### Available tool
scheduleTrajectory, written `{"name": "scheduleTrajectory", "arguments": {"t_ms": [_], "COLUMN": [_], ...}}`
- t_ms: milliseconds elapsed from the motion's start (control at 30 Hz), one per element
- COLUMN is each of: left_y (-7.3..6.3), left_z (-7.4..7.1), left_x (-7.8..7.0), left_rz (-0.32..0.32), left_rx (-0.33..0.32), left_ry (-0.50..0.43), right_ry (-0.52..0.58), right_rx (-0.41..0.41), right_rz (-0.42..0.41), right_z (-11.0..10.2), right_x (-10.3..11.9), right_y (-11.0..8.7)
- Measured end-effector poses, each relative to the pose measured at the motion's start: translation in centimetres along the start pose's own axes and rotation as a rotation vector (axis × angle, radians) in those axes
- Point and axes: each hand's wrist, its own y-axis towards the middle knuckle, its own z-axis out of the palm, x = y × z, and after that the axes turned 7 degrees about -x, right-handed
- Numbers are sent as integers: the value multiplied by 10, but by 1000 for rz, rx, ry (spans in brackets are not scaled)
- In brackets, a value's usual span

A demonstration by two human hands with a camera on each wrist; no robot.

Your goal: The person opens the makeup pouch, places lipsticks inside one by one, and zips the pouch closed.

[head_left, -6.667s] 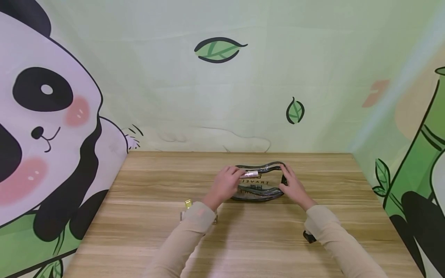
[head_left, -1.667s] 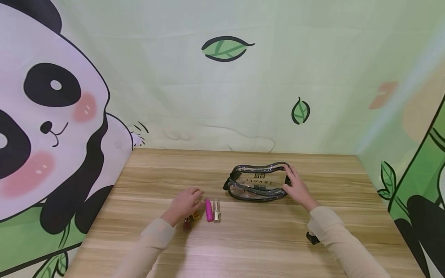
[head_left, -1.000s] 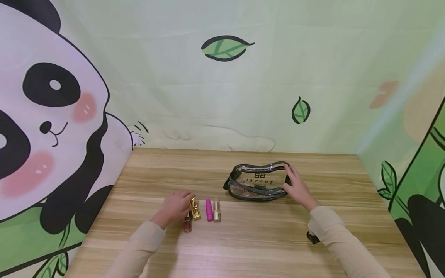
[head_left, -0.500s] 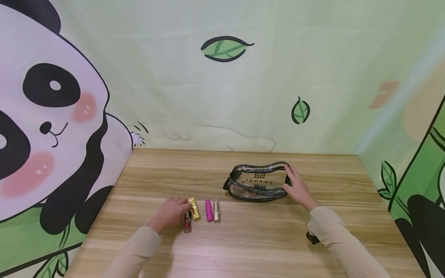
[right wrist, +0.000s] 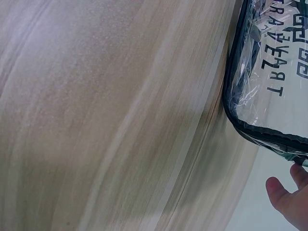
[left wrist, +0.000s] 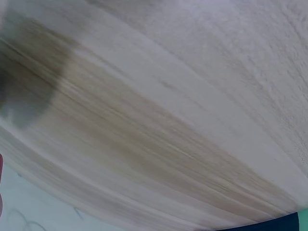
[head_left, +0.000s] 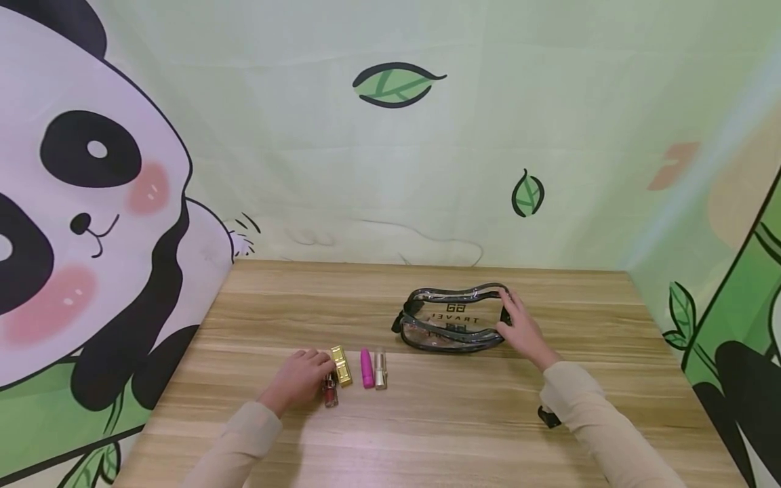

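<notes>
My left hand (head_left: 299, 377) is low over the table with its fingers curled at the dark upper end of a red lip gloss tube (head_left: 331, 395), pinching it and hiding that end. Just right of these fingers lies a gold rectangular lipstick case (head_left: 341, 367). Further right, a magenta tube (head_left: 367, 369) and a pale gold lipstick (head_left: 381, 370) lie side by side. A clear travel pouch (head_left: 453, 318) with black edging stands with its mouth wide. My right hand (head_left: 521, 332) holds its right end between thumb and fingers; fingertips (right wrist: 275, 187) show beside the pouch's corner in the right wrist view.
The wooden table (head_left: 451, 434) meets a printed panda backdrop (head_left: 293, 156) at its far edge. A small black object (head_left: 549, 417) shows beside the right sleeve (head_left: 570, 386). The left wrist view holds mostly bare wood grain (left wrist: 159, 120).
My left hand moved from over the pouch, holding a silvery tube, to the lipsticks. It lifted one end of the gold case, let it go, then shifted to the lip gloss, which turned slightly.
</notes>
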Motion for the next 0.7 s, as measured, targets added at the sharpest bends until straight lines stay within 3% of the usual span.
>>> {"name": "scheduleTrajectory", "arguments": {"t_ms": [467, 700], "left_y": [-2, -5], "left_z": [0, -1], "left_x": [0, 1], "left_rz": [80, 79], "left_rx": [25, 44], "left_ry": [58, 58], "right_ry": [11, 18], "right_rx": [4, 3], "right_rz": [10, 6], "right_z": [-1, -1], "right_x": [2, 1], "right_y": [-1, -1]}}
